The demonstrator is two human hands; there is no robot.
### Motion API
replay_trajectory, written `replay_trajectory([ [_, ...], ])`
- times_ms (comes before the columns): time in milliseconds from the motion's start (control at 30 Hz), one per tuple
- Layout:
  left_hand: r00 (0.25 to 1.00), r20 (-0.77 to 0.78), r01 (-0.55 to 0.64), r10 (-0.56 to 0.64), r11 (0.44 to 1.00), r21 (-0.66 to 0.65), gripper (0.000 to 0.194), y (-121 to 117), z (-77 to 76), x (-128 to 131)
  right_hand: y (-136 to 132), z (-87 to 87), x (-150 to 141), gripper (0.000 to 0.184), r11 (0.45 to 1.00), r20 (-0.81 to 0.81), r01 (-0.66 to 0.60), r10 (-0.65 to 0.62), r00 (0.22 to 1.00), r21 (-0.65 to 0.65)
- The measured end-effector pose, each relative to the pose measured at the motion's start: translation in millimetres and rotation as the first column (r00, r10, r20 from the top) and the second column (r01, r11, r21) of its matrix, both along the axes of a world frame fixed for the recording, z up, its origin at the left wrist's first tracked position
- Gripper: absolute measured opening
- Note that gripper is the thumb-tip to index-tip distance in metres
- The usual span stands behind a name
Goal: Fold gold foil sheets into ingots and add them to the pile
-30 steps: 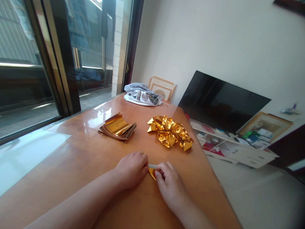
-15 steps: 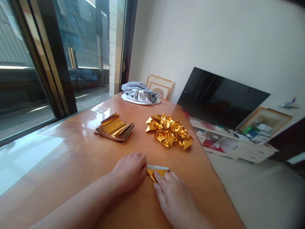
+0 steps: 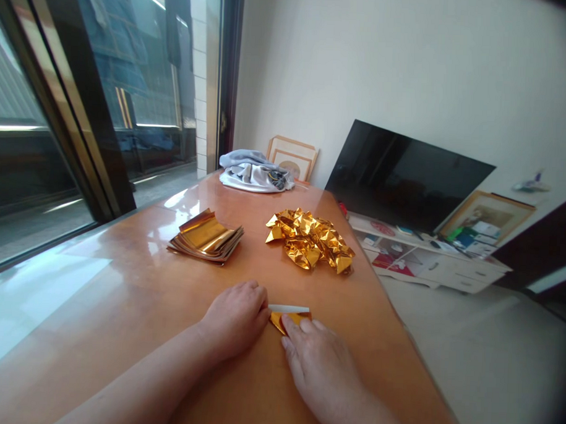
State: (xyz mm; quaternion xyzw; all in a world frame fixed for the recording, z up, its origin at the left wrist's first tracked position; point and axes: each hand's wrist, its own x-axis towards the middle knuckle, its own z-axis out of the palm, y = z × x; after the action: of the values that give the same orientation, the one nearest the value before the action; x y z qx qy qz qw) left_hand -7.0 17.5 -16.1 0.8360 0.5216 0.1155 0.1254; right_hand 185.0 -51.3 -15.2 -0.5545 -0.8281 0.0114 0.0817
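A partly folded sheet of gold foil paper, with a pale strip along its far edge, lies on the table between my hands. My left hand is closed, its curled fingers gripping the paper's left end; the fingertips are hidden. From the right, my right hand presses the paper down, index finger on the gold face and the other fingers bent together. Beyond my left hand is a stack of flat gold foil sheets, curling at the edges. A pile of folded gold foil pieces sits farther off to the right.
The glossy brown table runs away from me, its right edge dropping to a pale floor. Bundled grey cloth lies at its far end. A glass door stands left; a television and white cabinet are to the right.
The whole view has shifted slightly, so everything appears a little farther left. Both hands keep nearly the same position on the gold foil paper, with no clear change in its fold.
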Motion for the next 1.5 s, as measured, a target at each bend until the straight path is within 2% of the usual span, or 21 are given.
replay_trajectory([
  [133, 1.0, 0.003, 0.013, -0.013, 1.0, 0.009, 0.015, 0.0, -0.5, -1.7, 0.3, 1.8, -0.6, 0.037, 1.0, 0.033, -0.007, 0.007, 0.999, 0.003],
  [267, 0.995, 0.097, 0.027, -0.025, 0.999, -0.022, 0.011, -0.9, 1.1, -6.3, 0.3, 3.6, -1.0, 0.037, 1.0, 0.039, -0.009, 0.01, 0.999, -0.007],
  [400, 0.982, 0.189, 0.016, -0.018, 1.0, 0.013, 0.011, -7.1, 6.4, -5.7, 1.2, 5.0, -0.7, 0.035, 1.0, 0.024, -0.005, 0.006, 1.0, -0.012],
  [533, 0.967, 0.231, 0.104, -0.105, 0.994, 0.017, 0.017, -18.5, 13.6, 1.6, 2.1, 5.2, -0.3, 0.031, 1.0, -0.01, 0.007, -0.007, 1.0, -0.026],
  [633, 0.962, 0.198, 0.197, -0.188, 0.98, -0.028, 0.025, -24.7, 17.5, 6.8, 2.5, 3.8, -0.3, 0.029, 1.0, -0.024, 0.008, -0.008, 1.0, -0.022],
  [733, 0.97, 0.122, 0.217, -0.208, 0.974, -0.063, 0.029, -25.8, 19.2, 8.9, 2.7, 3.0, -0.2, 0.029, 1.0, -0.025, 0.011, -0.011, 1.0, -0.019],
  [833, 0.974, 0.047, 0.224, -0.221, 0.973, -0.057, 0.029, -24.6, 20.6, 8.6, 2.1, 5.4, 0.2, 0.03, 0.999, -0.032, 0.018, -0.02, 0.999, -0.044],
  [967, 0.954, -0.031, 0.297, -0.297, 0.955, -0.019, 0.024, -24.3, 24.3, 7.2, 0.3, 11.6, 3.2, 0.028, 0.996, -0.081, 0.003, -0.009, 0.997, -0.084],
  [1167, 0.933, -0.062, 0.357, -0.355, 0.933, 0.039, 0.021, -26.4, 29.7, 4.8, 0.4, 19.0, 15.7, 0.026, 0.989, -0.136, -0.033, 0.013, 0.991, -0.144],
  [1267, 0.928, -0.07, 0.368, -0.365, 0.928, 0.049, 0.02, -26.2, 31.3, 4.0, -0.2, 23.7, 20.1, 0.023, 0.992, -0.11, -0.025, 0.011, 0.994, -0.126],
  [1367, 0.927, -0.069, 0.371, -0.368, 0.927, 0.047, 0.018, -25.7, 31.6, 3.8, -3.1, 27.3, 19.7, 0.021, 0.991, -0.095, -0.07, 0.06, 0.994, -0.112],
  [1500, 0.936, -0.061, 0.35, -0.346, 0.934, 0.074, 0.016, -26.6, 29.9, 4.5, -7.2, 28.5, 16.3, 0.025, 0.988, -0.011, -0.1, 0.099, 0.995, -0.115],
])
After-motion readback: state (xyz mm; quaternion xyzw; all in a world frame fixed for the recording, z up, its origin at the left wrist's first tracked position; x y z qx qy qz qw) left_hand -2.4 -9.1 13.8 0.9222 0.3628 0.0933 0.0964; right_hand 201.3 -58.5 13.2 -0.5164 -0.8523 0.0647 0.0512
